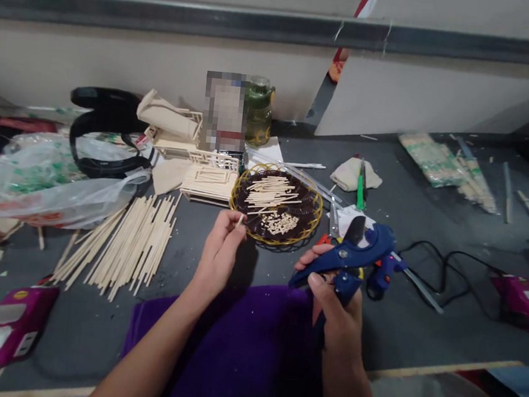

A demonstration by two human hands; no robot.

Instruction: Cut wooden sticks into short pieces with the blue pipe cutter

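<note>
Sticks of thin pale wood (136, 245) lie fanned in a loose pile on the dark grey worktop (392, 329), to the left of the left hand (222, 244). That hand has its thumb and fingers closed on a short pale stick (240, 220), held upright just beside the near left edge of an oval basket of dark brown weave with a yellow rim (314, 228). Inside the basket are longer pale lengths (272, 193) at the far side and a heap of tiny cut pieces (281, 223) nearer the front. The right hand (339, 318) — well apart from the left — is wrapped around a dark blue hand cutter (350, 257), its dark blade upward; I cannot tell whether the blade is open. A blue glue gun (381, 277) lies just beyond the cutter, to its right. Left of the basket stands a small pale wooden frame (210, 184); a purple cloth (250, 347) spreads between the forearms.
</note>
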